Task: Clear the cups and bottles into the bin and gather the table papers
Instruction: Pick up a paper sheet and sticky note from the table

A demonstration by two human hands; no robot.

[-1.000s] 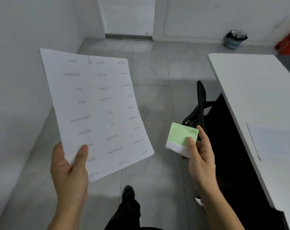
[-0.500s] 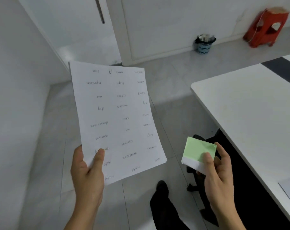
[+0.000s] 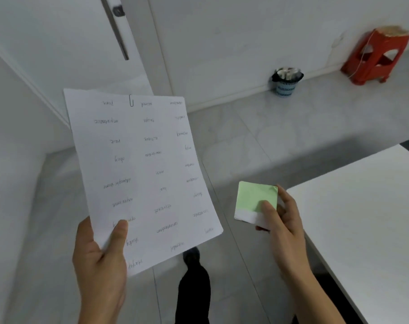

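My left hand (image 3: 100, 258) grips the lower edge of a white sheet of paper (image 3: 140, 174) covered in handwritten words, with a paperclip at its top edge. My right hand (image 3: 285, 230) pinches a small pad of green sticky notes (image 3: 253, 199) between thumb and fingers, held in the air left of the white table (image 3: 367, 211). A small blue bin (image 3: 286, 83) with a black liner, holding white cups and rubbish, stands on the floor against the far wall.
A red plastic stool (image 3: 378, 57) stands by the wall at the far right. A white door with a long metal handle (image 3: 115, 26) is at upper left. My dark trouser leg and shoe (image 3: 193, 279) show on the grey tiled floor.
The view has swung up and to the right, bringing the bin, stool and door closer into view. Both hands keep hold of the sheet and the sticky notes.
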